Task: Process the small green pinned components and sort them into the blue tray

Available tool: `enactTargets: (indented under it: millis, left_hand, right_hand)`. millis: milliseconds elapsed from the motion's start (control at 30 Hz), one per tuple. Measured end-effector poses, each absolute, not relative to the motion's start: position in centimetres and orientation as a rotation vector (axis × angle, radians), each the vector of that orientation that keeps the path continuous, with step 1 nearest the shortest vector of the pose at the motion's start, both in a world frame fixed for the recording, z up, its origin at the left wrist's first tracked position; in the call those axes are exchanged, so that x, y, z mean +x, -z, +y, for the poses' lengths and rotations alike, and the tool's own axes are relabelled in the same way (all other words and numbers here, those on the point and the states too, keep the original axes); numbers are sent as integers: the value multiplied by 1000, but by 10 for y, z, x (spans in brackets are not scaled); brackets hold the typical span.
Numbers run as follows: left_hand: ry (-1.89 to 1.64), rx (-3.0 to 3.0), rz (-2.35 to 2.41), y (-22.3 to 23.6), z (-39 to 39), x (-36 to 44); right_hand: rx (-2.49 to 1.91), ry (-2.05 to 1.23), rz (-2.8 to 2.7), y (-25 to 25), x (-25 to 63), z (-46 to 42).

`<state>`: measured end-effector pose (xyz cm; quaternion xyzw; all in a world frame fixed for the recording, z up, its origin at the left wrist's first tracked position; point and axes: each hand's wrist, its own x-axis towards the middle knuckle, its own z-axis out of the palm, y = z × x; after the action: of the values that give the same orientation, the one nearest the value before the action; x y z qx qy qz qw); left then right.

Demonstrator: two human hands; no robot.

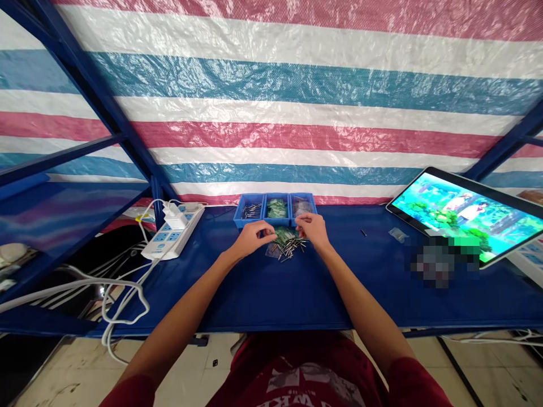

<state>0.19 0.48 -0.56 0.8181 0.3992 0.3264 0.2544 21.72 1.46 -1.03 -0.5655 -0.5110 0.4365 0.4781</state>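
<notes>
My left hand [251,238] is at the left edge of a small pile, thumb and fingertips brought together. Opposite it, my right hand [314,228] is pinched in front of the right compartment of the blue bins. What either pinch holds is too small to make out. Between the hands lie loose metal screw-like pins [291,249] and green pieces [283,233], with a clear plastic bag [272,251] under their left side. Behind stand three joined blue bins [240,221]: metal pins [251,211] fill the left, green pieces [277,208] the middle, clear bags [301,206] the right.
On the left of the blue table [275,299] sits a white power strip [173,232] with a plug and trailing cables [127,288]. A tilted screen [466,215] stands at the right. Near it are a small clear bag [397,234] and one loose pin [363,232].
</notes>
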Motion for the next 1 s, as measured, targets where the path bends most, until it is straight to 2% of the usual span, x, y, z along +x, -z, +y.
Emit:
enactTargets:
  millis: [100, 267, 833, 1000]
  left_hand:
    - [-618, 2414, 897, 6, 0, 6]
    - [-362, 2610, 791, 10, -2, 10]
    - [-284, 2676, 820, 11, -1, 9]
    - [-394, 2662, 872, 9, -1, 5]
  right_hand:
    - [-1495, -817, -1714, 11, 220, 14]
    - [-1446, -724, -2126, 14, 220, 13]
    - [-1421, -708, -2097, 12, 215, 9]
    - [-1397, -686, -2081, 13, 214, 9]
